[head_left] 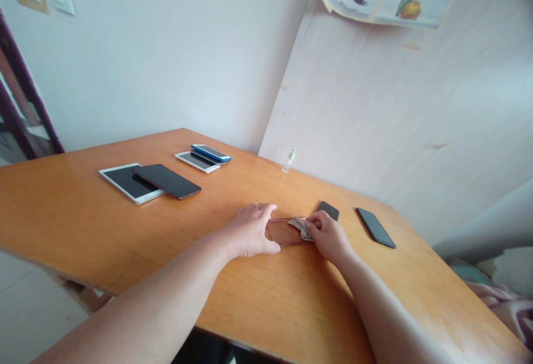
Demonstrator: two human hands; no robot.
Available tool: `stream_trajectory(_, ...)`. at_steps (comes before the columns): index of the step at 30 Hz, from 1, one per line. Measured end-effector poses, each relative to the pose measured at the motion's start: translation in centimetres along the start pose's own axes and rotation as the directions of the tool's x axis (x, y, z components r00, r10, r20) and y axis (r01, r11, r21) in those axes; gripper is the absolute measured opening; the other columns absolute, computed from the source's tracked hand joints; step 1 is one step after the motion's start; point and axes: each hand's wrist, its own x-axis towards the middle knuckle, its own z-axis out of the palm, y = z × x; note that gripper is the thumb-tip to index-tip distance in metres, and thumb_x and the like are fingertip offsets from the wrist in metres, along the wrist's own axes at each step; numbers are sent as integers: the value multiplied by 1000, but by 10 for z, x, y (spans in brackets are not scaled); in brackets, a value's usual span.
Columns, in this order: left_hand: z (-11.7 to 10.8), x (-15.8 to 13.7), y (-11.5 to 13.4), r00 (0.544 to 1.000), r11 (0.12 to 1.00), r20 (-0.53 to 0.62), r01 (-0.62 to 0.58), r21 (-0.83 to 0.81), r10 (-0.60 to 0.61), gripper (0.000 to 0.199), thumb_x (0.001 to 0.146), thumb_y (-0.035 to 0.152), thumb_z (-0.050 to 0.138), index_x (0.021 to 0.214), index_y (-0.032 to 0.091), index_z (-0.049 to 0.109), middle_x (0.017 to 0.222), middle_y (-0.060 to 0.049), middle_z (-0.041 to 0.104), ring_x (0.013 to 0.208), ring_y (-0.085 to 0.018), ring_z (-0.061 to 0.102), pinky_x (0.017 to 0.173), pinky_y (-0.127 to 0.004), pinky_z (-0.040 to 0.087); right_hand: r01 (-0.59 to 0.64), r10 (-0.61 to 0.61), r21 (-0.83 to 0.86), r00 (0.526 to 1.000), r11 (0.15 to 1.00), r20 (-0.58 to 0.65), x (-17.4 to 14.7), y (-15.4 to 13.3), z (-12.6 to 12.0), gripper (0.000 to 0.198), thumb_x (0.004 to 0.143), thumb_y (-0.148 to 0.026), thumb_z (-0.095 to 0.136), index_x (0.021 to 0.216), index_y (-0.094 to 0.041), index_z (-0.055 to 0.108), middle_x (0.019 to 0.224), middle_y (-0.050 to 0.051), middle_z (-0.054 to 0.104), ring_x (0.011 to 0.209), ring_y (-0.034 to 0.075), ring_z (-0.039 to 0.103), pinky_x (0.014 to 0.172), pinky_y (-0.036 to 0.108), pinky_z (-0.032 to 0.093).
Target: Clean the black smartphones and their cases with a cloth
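A clear phone case with pinkish edges point(283, 234) lies on the table in front of me. My left hand point(251, 232) grips its left end, thumb on the near edge and fingers on the far one. Pinched in my right hand point(328, 234) is a small folded grey cloth point(301, 227), pressed against the inside of the case toward its right end. My right fingers cover part of the cloth and of the case. Just behind that hand lies a dark phone point(328, 209), partly hidden by it.
Another black phone point(375, 227) lies to the right. At the left, a dark tablet point(169, 180) overlaps a white tablet point(129, 180). Farther back, a blue-edged phone point(211, 153) rests on a white phone point(197, 161). A small spray bottle point(288, 161) stands near the wooden table's point(250, 292) back edge.
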Motion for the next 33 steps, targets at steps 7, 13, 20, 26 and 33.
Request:
stream_trajectory(7,3,1,-2,1000,1000,-24,-14,17,15,81,60,48,72,131,20,44,124,-12,60,116,-34,54,95,-42,44,400,-373,-130,908,907,193,-27,-62,-2,29,94,-30,42,101,-23,70,104,5,69,98,19,60,90,31,42)
stream_trajectory(13,5,1,-3,1000,1000,-23,-18,9,18,82,60,49,72,132,21,44,124,-11,60,117,-35,53,96,-44,43,371,-277,-330,913,868,299,-29,-66,-16,46,100,-45,28,106,-29,70,117,4,67,109,25,56,93,39,40)
stream_trajectory(20,5,1,-3,999,1000,-29,-25,15,25,80,60,48,72,130,21,44,124,-11,60,117,-34,54,97,-44,43,227,-132,-457,964,860,232,-31,-59,-11,52,98,-55,26,121,-27,64,120,11,62,110,28,53,91,43,39)
stream_trajectory(26,7,1,-4,998,1000,-53,-24,18,25,76,65,44,68,133,20,42,127,-13,59,119,-34,53,97,-43,43,451,-336,-280,864,848,374,-44,-89,-6,54,99,-54,19,134,-33,53,137,5,53,118,26,50,97,43,35)
stream_trajectory(33,3,0,-2,1000,1000,-21,-17,-2,17,83,58,48,74,131,22,44,128,-10,58,122,-35,50,97,-43,43,177,-52,-522,968,835,245,-28,-50,-24,53,98,-55,24,121,-31,64,130,8,60,117,35,49,90,54,38)
